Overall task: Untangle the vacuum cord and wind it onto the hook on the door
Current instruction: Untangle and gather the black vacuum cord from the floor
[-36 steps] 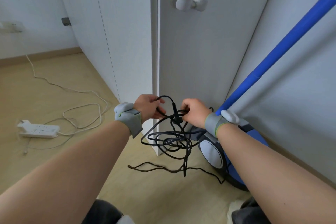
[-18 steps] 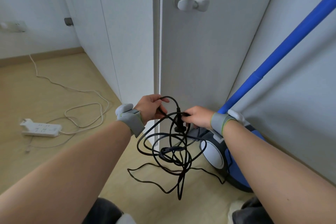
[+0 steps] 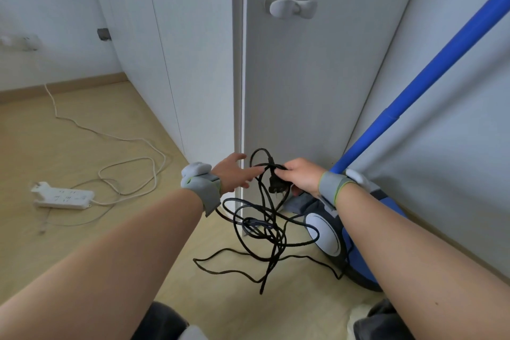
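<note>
White power strip [image 3: 63, 198]: flat on the floor at nine o'clock of the hands, its white lead [image 3: 129, 165] trailing in loose loops; well apart from the job and no part of it
Left hand [image 3: 234, 176]: fingers straight and spread, gripping nothing; the forefinger reaches to three o'clock, at or just touching a strand, probably to pick out the next loop to free
Black cord [image 3: 262, 223]: a knotted bunch hanging between the two hands and sagging to six o'clock, its lowest loops lying on the floor; lifted, I judge, so that the crossings show; not yet untangled, none of it on the door [image 3: 303, 91]
Plug [image 3: 277, 188]: dangles just below the right fingers; keeping the free end up gives a place to start threading it out
Hook [image 3: 291, 7]: pale, on the door at twelve o'clock, well above the hands; bare of cord
Right hand [image 3: 300, 178]: fingers curled round several strands beside the plug, bearing the bundle's weight
Vacuum [image 3: 328, 234]: blue and grey, on the floor at five o'clock of the right hand, under the forearm; the cord runs to it
Blue wand [image 3: 414, 91]: slants up toward one o'clock, against the wall
</note>
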Demonstrator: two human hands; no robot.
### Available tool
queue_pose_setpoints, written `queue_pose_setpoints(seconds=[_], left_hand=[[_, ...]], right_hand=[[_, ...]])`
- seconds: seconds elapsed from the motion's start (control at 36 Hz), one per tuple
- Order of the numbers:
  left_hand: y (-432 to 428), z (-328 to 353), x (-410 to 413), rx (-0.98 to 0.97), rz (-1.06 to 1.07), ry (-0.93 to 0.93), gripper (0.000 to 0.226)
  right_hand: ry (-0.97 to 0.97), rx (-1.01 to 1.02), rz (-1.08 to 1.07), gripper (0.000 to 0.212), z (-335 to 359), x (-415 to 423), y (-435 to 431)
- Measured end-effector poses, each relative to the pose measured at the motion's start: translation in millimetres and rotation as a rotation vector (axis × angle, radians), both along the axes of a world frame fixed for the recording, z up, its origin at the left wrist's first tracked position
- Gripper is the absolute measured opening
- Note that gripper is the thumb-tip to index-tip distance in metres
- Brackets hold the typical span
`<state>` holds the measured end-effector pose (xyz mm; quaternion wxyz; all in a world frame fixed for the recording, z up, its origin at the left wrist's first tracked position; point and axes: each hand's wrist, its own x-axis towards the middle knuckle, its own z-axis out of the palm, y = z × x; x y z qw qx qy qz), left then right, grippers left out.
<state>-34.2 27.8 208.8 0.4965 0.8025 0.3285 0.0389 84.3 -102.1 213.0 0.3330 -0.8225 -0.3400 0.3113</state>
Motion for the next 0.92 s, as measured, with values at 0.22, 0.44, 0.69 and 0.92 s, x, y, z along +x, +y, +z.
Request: queue_pose_setpoints(seconds=[0.22,0.44,0.69,0.92], left_hand=[[0.6,-3.0,-1.6,0.209,0.011,-0.096,0.038],[-3.9,6.6,-1.0,0.001,-0.041,-0.11,0.029],[-14.3,2.9,2.7,-0.03,-0.087,0.133,0.049],[-20.8,-1.2,2.7,-0.346,0.006,0.153,0.033]], right_hand=[[0.297,0.1,-0.169,0.026,-9.6,3.7,3.2],[0.448,0.069,-0.263,0.022,-8.4,3.4,3.5],[0.453,-0.009,-0.274,0.025,-13.4,-0.4,6.6],[0.433,-0.023,-0.277,0.025,-18.3,-3.4,6.6]])
